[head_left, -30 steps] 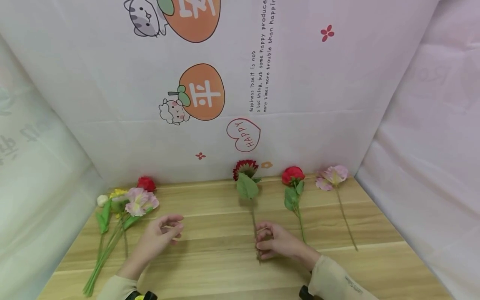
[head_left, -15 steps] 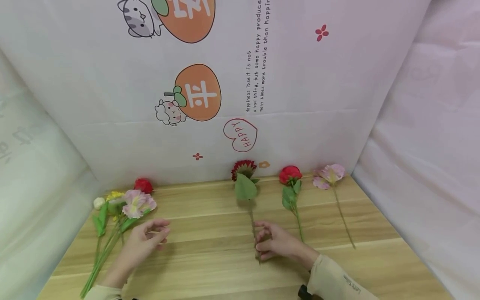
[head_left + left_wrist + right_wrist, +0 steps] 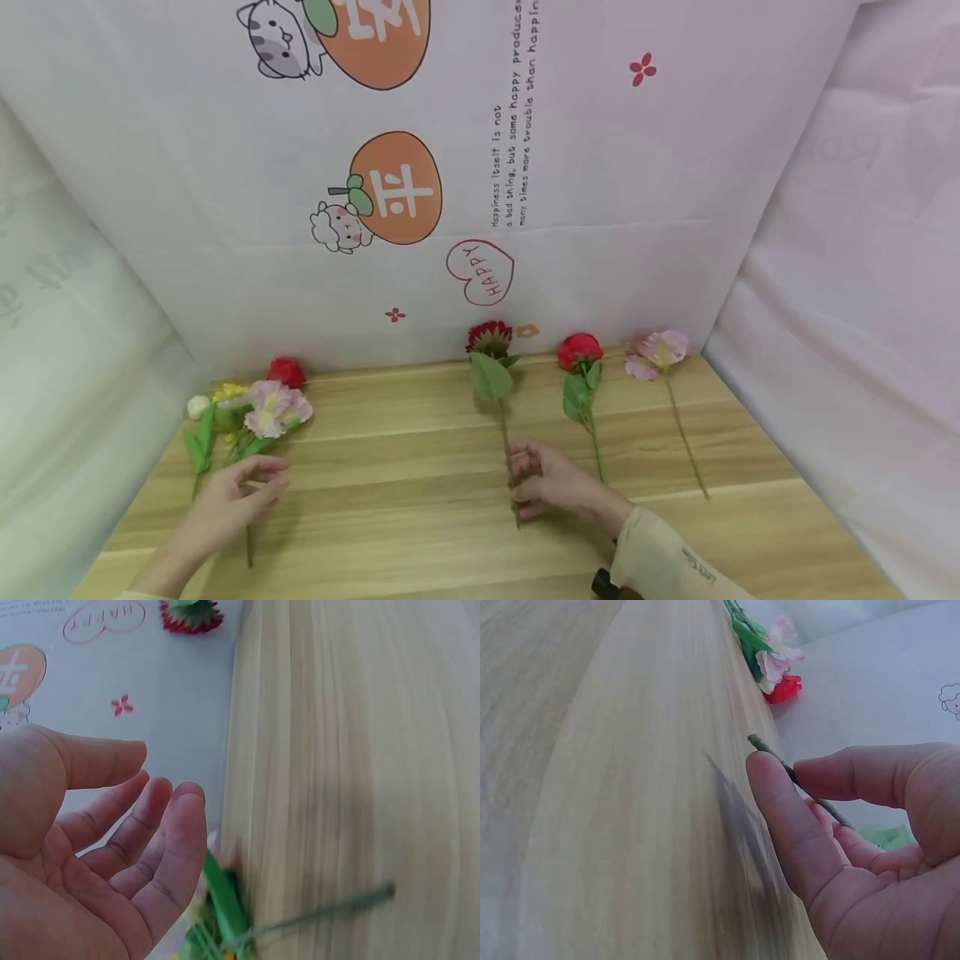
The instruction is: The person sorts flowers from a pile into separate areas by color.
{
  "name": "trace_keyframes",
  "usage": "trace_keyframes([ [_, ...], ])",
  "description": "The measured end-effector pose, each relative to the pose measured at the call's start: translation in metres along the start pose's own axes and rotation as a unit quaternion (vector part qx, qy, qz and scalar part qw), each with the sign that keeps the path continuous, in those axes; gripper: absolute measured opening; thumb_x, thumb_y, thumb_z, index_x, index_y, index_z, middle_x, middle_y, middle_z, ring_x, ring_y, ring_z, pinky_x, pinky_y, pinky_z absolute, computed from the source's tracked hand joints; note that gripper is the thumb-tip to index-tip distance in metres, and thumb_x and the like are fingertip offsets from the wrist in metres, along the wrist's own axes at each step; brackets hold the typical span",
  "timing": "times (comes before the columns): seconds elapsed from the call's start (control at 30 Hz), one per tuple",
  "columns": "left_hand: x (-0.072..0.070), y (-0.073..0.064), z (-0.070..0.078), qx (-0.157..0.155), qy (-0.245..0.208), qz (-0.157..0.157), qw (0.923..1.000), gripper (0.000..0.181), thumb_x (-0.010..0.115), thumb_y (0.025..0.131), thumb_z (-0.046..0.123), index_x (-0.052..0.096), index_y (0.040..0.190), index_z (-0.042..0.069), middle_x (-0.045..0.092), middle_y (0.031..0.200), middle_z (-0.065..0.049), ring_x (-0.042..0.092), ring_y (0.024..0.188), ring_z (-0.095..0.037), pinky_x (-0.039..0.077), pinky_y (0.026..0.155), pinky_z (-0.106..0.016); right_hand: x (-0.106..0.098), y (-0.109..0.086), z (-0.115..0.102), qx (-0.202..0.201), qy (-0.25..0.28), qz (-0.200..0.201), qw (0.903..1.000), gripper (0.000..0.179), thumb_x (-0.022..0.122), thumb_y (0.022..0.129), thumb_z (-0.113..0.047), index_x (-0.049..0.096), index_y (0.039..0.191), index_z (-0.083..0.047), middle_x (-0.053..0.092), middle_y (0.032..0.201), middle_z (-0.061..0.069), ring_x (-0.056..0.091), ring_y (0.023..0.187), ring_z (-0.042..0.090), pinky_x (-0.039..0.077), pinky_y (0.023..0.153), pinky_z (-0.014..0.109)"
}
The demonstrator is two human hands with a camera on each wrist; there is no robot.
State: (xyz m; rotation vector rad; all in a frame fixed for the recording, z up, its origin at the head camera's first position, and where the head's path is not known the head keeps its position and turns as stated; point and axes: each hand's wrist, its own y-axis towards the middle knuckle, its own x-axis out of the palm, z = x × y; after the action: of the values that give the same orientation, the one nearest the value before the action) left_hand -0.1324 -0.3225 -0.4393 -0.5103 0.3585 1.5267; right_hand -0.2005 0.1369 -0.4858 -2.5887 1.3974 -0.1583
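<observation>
My right hand (image 3: 551, 479) pinches the lower stem (image 3: 817, 801) of a dark red artificial flower (image 3: 489, 340) between thumb and fingertips. Its bloom reaches the back wall and a broad green leaf (image 3: 491, 377) hangs below the bloom. In the right wrist view the stem's cut end sticks out past the fingertips. My left hand (image 3: 228, 504), holding nothing, hovers with loosely bent fingers over the stems of a flower bunch at the left. That bunch has a pink flower (image 3: 276, 408), a red flower (image 3: 287, 372), a yellow one (image 3: 230, 391) and a white bud (image 3: 198, 407); the hand hides most of its stems.
To the right a red rose (image 3: 580, 352) and a pale pink flower (image 3: 662, 350) lie with stems toward me on the wooden table (image 3: 405, 500). A white printed cloth (image 3: 585, 208) stands along the back, with white cloth at both sides.
My left hand has moved left and toward me, from beside the bunch to over its stems. The right hand keeps its hold on the dark red flower, nearly still.
</observation>
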Motion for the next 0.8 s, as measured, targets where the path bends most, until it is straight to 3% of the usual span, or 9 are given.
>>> trace_keyframes([
  [0.27,-0.021,-0.005,-0.006,-0.033,0.038,-0.001,0.9987,0.049,0.066,0.101,0.031,0.056,0.133,-0.005,0.065,0.112,-0.017,0.068,0.091,-0.024,0.061,0.070,-0.035,0.003,0.002,0.003,0.009,-0.003,-0.003,1.0000,0.085,0.066,0.085,0.013,0.021,0.156,0.004,0.048,0.119,0.025,0.067,0.086,0.028,0.063,0.073,0.045],
  [0.8,-0.029,0.002,-0.013,-0.054,0.033,-0.022,0.9977,0.057,0.064,0.102,0.036,0.052,0.136,-0.007,0.064,0.119,-0.019,0.066,0.099,-0.027,0.062,0.075,-0.039,0.003,0.005,0.001,0.019,0.003,-0.007,0.9998,0.082,0.067,0.092,0.004,0.019,0.157,0.004,0.044,0.125,0.025,0.062,0.089,0.028,0.063,0.073,0.045],
])
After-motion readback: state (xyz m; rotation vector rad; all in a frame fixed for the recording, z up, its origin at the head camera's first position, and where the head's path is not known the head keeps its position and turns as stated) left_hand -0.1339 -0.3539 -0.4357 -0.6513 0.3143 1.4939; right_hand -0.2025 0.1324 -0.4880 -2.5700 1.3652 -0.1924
